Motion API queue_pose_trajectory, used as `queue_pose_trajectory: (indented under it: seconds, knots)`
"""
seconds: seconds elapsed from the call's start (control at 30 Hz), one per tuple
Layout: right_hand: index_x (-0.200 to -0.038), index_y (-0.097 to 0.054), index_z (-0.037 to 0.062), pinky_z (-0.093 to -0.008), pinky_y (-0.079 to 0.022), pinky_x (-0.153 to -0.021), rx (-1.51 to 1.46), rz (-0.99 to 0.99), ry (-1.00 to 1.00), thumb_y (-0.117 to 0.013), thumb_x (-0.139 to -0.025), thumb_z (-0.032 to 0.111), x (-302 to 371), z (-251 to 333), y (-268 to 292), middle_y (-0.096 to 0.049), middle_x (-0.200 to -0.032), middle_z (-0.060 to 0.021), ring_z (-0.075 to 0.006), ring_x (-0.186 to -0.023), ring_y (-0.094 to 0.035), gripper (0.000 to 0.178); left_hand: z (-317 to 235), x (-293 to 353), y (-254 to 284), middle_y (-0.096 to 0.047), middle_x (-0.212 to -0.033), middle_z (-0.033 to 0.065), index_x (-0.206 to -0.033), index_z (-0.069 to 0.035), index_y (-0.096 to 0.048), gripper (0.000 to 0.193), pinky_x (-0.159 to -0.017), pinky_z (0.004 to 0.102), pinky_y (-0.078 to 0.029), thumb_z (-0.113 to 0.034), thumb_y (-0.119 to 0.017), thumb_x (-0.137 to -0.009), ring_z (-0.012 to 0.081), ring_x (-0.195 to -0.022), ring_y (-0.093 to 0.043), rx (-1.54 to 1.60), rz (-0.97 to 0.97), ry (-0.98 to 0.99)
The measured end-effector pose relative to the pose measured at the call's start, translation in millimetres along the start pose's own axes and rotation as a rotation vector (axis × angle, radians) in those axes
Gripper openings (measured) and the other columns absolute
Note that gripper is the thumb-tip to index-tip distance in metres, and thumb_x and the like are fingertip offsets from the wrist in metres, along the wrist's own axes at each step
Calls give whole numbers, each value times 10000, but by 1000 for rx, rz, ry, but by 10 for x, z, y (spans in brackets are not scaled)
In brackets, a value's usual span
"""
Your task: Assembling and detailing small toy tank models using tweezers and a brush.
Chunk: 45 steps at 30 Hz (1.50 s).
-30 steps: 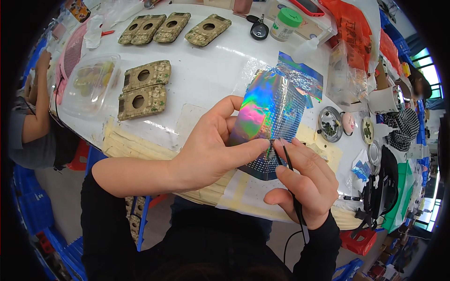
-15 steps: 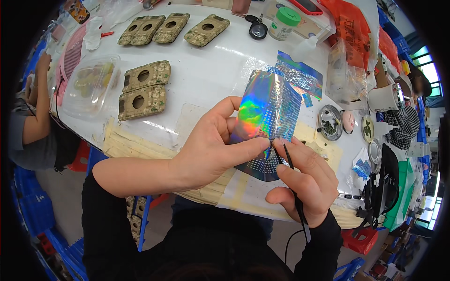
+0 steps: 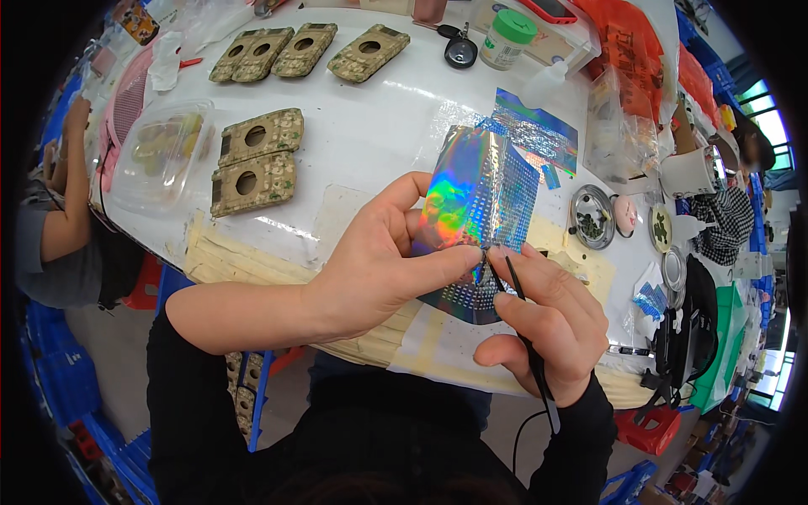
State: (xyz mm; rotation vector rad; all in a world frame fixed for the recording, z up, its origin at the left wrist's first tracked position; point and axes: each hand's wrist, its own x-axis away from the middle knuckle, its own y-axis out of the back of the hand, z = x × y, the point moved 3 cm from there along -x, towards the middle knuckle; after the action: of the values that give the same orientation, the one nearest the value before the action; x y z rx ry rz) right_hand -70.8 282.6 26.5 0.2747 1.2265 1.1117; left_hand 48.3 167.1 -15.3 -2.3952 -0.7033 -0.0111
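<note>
A shiny holographic sticker sheet [image 3: 450, 198], bent and covered with rows of small cut shapes, is gripped in my left hand [image 3: 358, 261]. My left thumb lies across its front, with the fingers behind. Black tweezers [image 3: 532, 358] rest in my right hand [image 3: 551, 324], their tips at the sheet's lower part beside my left thumb. My right fingertips touch the sheet's right edge. Whether the tips hold a small piece is too small to tell. Left of my hands lie two camouflage model tank hull tops [image 3: 252, 181], side by side, each with a round hole.
More camouflage hull tops [image 3: 368, 52] lie at the back. Left stands a clear plastic box [image 3: 164, 151]. Another holographic sheet [image 3: 539, 130] lies behind my hands. To the right are a round metal dish [image 3: 593, 217] of dark bits, a green-lidded jar [image 3: 507, 40] and a black bag [image 3: 697, 324]. A person's arm [image 3: 71, 194] shows at far left.
The whole view has shifted very slightly. My hands, the sticker sheet and the tweezers keep almost the same pose.
</note>
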Motion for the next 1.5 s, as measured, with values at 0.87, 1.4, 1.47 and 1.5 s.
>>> queue_pose_trajectory:
  seconds: [0.87, 1.4, 1.47, 1.5]
  knots:
    - [-1008, -682, -25, -279, -501, -762, -608, -44, -535, -746, -743, 36, 86, -182, 135, -693, -955, -142, -200, -832, -651, 280, -52, -6, -7, -651, -980, 74, -1192, -23, -377, 406, -752, 231, -522, -15, -622, -869, 87, -851, -625, 5, -4, 12]
    - [-955, -694, -32, -278, -503, -727, -555, -42, -543, -708, -785, 45, 71, -193, 113, -698, -897, -133, -186, -795, -647, 187, -31, 11, -2, -660, -974, 111, -1205, -27, -343, 434, -738, 240, -514, -9, -616, -868, 105, -868, -629, -68, 6, -58]
    - [-956, -694, -31, -276, -502, -721, -552, -40, -549, -706, -785, 43, 66, -188, 117, -698, -892, -131, -184, -790, -647, 186, -23, 9, 4, -663, -968, 114, -1210, -25, -340, 441, -729, 241, -517, -11, -617, -867, 106, -859, -633, -101, 6, -76]
    - [-956, -695, -31, -275, -502, -718, -552, -39, -552, -705, -786, 41, 66, -188, 119, -697, -889, -129, -183, -788, -646, 185, -22, 10, 6, -664, -964, 115, -1212, -24, -339, 444, -722, 241, -519, -13, -617, -867, 106, -853, -635, -114, 9, -79]
